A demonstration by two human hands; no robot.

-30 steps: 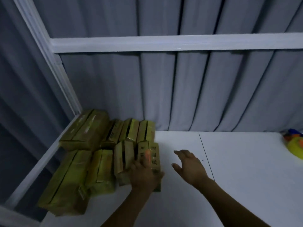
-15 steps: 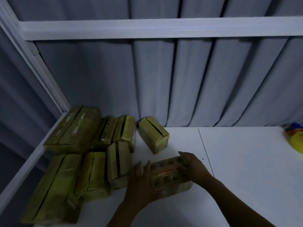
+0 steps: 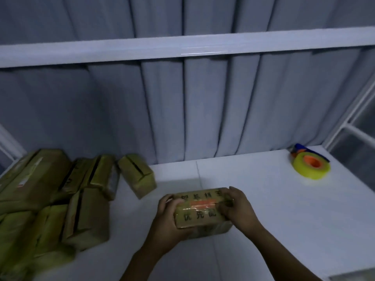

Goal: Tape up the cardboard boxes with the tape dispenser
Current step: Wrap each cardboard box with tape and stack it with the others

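A small cardboard box (image 3: 199, 209) with dark printed characters and an orange strip across its top sits on the white table (image 3: 263, 199), low and centred in view. The left hand (image 3: 166, 222) clasps its left end, fingers curled over the top edge. The right hand (image 3: 236, 205) grips the right end, thumb and fingers pinching at the strip. At nine o'clock from the box lies a pile of boxes (image 3: 50, 199), one loose box (image 3: 138, 175) at eleven o'clock. The tape dispenser (image 3: 310, 165), with its yellow roll, rests well apart at two o'clock, before the grey curtain (image 3: 182, 108).
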